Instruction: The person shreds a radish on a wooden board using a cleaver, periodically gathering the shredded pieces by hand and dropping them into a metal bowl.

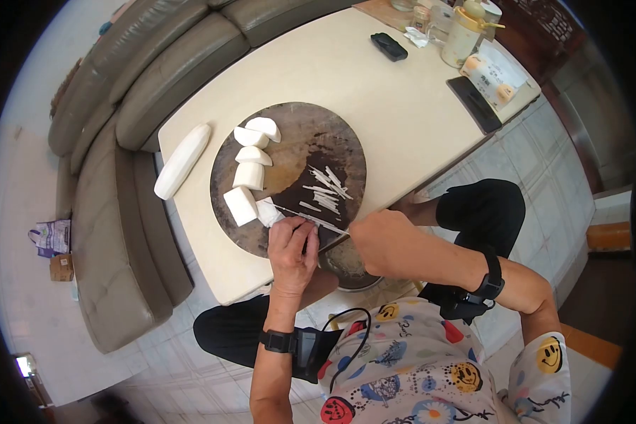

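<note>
My right hand (380,239) is closed around the handle of a knife, which is hidden in the fist. The thin knife blade (316,219) reaches left over the round, dark-stained cutting board (290,116). Beside the blade, my left hand (293,249) has its fingers curled down on a piece of white daikon (266,211), partly covering it. Thin daikon strips (326,194) lie loose on the board's right side. Along the left side sit several peeled daikon chunks (249,175). A long peeled daikon (182,161) rests on the table left of the board.
The board lies on a cream table (318,63). At its far right are a black phone (474,104), a tissue pack (492,74), a yellowish bottle (463,35) and a black case (389,46). A grey leather sofa (184,71) borders the table's left side.
</note>
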The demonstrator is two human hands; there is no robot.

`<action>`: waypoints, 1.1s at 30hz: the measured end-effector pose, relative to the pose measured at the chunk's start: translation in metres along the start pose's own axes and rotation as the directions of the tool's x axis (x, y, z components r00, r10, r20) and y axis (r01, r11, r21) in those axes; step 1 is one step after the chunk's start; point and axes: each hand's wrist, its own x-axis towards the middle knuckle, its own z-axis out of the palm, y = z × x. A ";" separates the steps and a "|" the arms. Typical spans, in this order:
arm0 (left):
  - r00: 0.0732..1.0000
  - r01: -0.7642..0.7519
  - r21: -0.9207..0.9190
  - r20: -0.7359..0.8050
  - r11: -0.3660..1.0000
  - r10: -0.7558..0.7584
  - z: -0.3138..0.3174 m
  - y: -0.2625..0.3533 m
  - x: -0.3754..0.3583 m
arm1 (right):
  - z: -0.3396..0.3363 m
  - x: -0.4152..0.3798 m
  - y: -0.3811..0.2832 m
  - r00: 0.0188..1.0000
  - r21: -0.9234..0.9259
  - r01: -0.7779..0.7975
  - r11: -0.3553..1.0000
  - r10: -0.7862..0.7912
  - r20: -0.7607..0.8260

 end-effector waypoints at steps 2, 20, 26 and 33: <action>1.000 -0.006 -0.008 0.002 1.000 0.006 -0.001 0.000 0.000 | 0.002 -0.001 -0.001 1.000 -0.010 0.004 1.000 -0.005 -0.023; 1.000 0.009 0.008 -0.014 1.000 -0.009 -0.001 0.000 -0.005 | -0.007 -0.015 0.008 1.000 0.073 0.010 0.997 -0.009 -0.023; 0.999 0.033 -0.027 -0.013 0.999 -0.033 -0.001 -0.001 -0.005 | -0.001 -0.011 0.013 1.000 0.098 -0.016 0.995 0.017 -0.005; 0.956 0.281 -0.215 -0.023 0.935 -0.292 -0.015 0.010 0.004 | -0.018 0.005 0.032 0.979 0.658 -0.193 0.728 0.094 0.183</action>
